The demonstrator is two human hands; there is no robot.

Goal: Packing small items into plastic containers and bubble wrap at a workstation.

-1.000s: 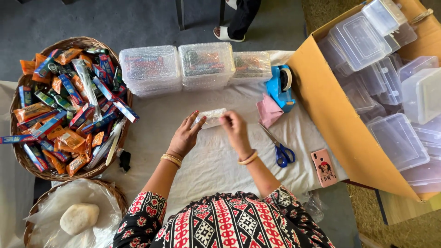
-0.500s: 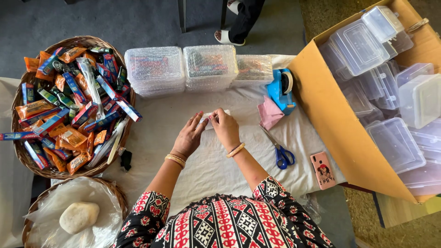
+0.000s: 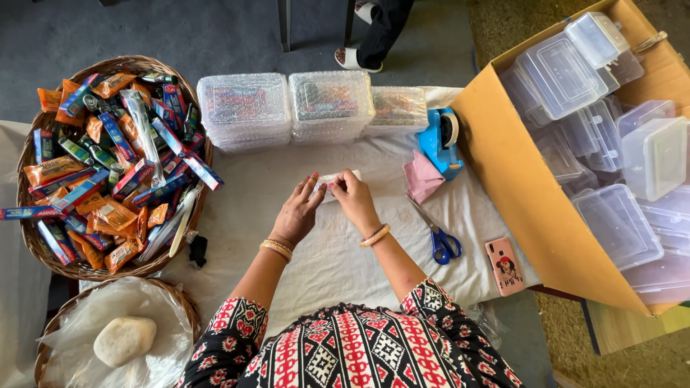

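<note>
Over the white cloth (image 3: 338,259) both my hands meet on a small packet wrapped in bubble wrap (image 3: 332,179). My left hand (image 3: 300,213) pinches its left end and my right hand (image 3: 353,197) grips its right side. Most of the packet is hidden behind my fingers. Both wrists wear gold bangles.
A wicker basket (image 3: 43,251) of colourful wrapped packets sits at left, a lower basket (image 3: 180,302) holds plastic and a white lump. Three bubble-wrapped stacks (image 3: 244,111) line the far edge. A blue tape dispenser (image 3: 440,140), pink cloth (image 3: 421,177), scissors (image 3: 438,241), phone (image 3: 504,266) and a cardboard box of clear containers (image 3: 503,165) lie right.
My hands have drawn closer together on the packet, covering more of it, and my right hand has shifted left over it.
</note>
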